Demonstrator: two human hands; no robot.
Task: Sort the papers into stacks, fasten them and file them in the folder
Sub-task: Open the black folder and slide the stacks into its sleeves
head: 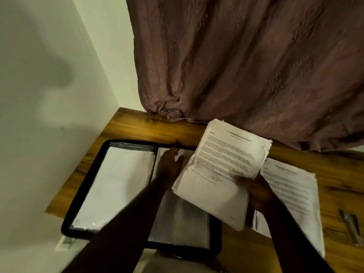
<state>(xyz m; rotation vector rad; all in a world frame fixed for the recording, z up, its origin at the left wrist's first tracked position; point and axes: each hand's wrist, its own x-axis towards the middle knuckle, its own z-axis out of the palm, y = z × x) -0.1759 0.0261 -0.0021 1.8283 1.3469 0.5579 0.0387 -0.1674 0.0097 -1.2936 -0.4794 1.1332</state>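
Stack (222, 160) raised over folder (85, 185), right half; right hand (258, 192) grips its near right edge, thumb on top | long axis runs away from us, tilted right | we note sleeve (177, 219) below-left, left hand (171, 162) nearer, at its far edge, grip blurred, cannot tell | sheets printed, creased, corners ragged

I count two hands, my left hand (170, 164) and right hand (258, 192); one folder (68, 229); two loose piles, held stack (222, 170) and table stack (291, 194); one curtain (246, 66).
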